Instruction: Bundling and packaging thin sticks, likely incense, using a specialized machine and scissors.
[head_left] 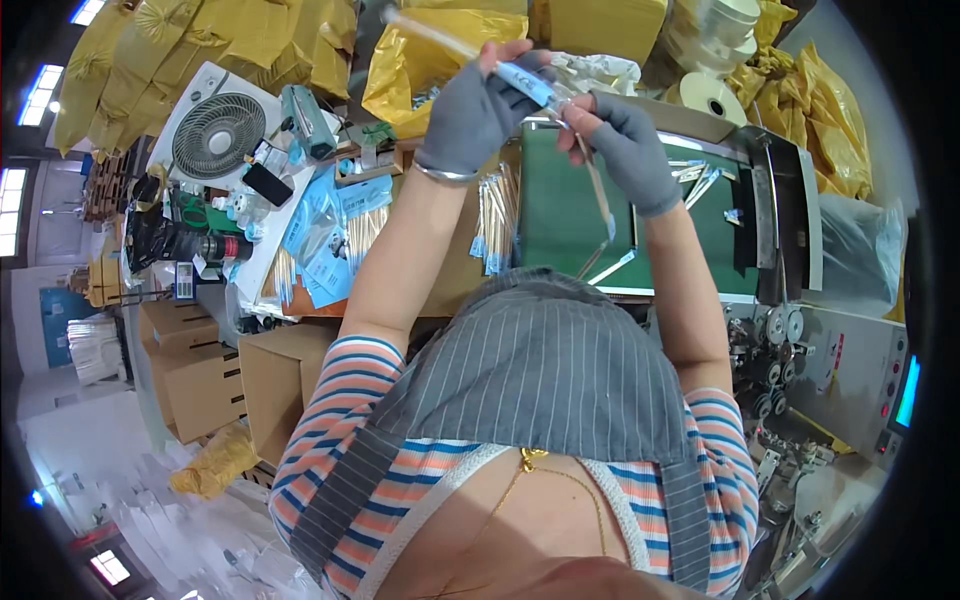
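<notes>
Both my hands wear grey gloves with bare fingertips and are raised above the green conveyor belt [570,190]. A slim clear packet with a blue printed band [525,85] runs slantwise between them. My left hand [468,118] is closed round its middle, and its clear far end sticks out to the upper left. At the lower end, my right hand [625,150] pinches the packet between thumb and fingers. A narrow, partly see-through strip [598,190] hangs from there toward the belt. Several similar slim packets [700,180] lie on the belt's right side.
Bundles of thin blue-ended packets [492,225] lie left of the belt, near blue plastic bags [325,245]. A fan [218,135] and a phone [268,184] are farther left. Behind stand an open yellow bag [400,75] and film rolls [708,98]. Machinery with rollers [785,325] stands right.
</notes>
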